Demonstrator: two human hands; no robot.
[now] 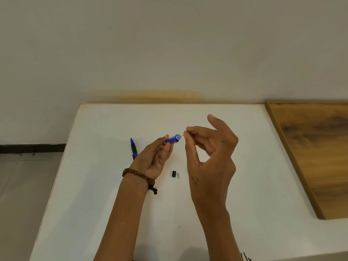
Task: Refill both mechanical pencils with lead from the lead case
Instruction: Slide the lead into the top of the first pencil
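Pencil (pixel 172 139), blue translucent barrel, was held above a white table (pixel 94 194), open rear end turned toward the camera. White table took up the near and middle ground, matte, faint smudges, a tiny dark speck (pixel 179 226) on the near part. Both forearms came up from the bottom edge. Left wrist wore a brown bead bracelet (pixel 139 176).

Small black cap (pixel 174 174) with a pale bit just beside it lay on the table between the two wrists, nearer than the hands. Left hand (pixel 152 159) grasped the blue barrel with thumb and fingertips, palm toward the camera, covering most of the pencil's length; only the open end showed. Right hand (pixel 209 147) pinched a thin lead (pixel 182 136) between thumb and forefinger, other fingers spread upward; lead tip sat right at the barrel opening, whether inside it could not be told.

Second pencil (pixel 133 147), blue with black grip, lay on the table just left of the left hand, tip pointing away, its lower part hidden behind that hand. Lead case could not be made out.

Wooden board (pixel 316 147) lay on the right, touching or overlapping the table edge. Beyond the table stood a plain off-white wall (pixel 169 44) with a yellowish stain (pixel 146 95) just above the far edge. Left of the table, grey floor (pixel 22 176) and a dark baseboard (pixel 32 147).
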